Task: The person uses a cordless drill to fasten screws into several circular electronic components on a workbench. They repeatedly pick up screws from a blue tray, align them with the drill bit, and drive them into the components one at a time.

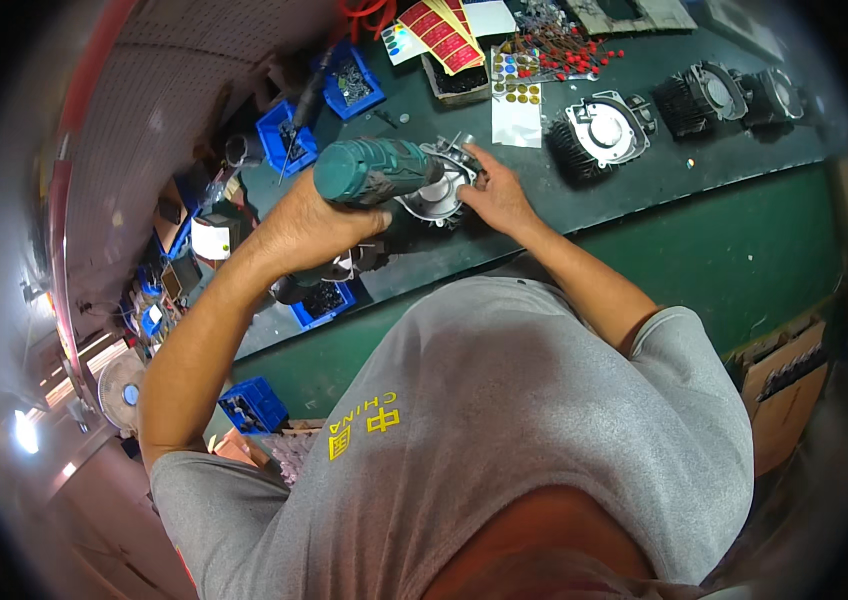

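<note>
apparently i had the left hand (322,228) closed round the teal power drill (374,172), its nose aimed at the silver housing (436,205); whether the tip touched i couldn't tell. my right hand (500,200) gripped that piece's right side, thumb and fingers on it. it sat on the green workbench (629,178), between the drill and another housing (609,132), well apart from the latter.
</note>
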A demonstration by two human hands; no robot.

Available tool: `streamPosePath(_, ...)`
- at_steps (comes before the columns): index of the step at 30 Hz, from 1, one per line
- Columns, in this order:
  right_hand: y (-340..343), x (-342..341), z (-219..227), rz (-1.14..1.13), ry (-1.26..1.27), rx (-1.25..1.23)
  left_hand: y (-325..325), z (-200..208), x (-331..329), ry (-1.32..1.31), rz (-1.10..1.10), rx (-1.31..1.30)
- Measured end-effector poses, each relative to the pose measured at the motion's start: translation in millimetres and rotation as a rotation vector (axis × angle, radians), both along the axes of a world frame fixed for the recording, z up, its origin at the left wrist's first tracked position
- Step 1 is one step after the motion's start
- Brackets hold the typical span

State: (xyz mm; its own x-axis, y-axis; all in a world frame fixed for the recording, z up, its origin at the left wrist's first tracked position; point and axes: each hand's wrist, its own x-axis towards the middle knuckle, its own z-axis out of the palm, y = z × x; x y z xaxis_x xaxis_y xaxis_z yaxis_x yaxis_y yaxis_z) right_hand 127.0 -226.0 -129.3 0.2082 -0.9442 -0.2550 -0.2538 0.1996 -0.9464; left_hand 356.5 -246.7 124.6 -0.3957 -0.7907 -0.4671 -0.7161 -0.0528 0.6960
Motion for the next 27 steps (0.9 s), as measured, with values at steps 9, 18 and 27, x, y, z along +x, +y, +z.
streamPosePath(9,4,-60,28,-0.157,-0.301,0.368,77,-5,47,0.140,0.320,-0.017)
streamPosePath(18,3,-30,68,-0.085,-0.454,0.505,160,-46,59,0.384,0.723,0.248)
streamPosePath(27,3,-9,69,-0.016,-0.642,0.600,194,-75,78,0.510,0.824,0.312)
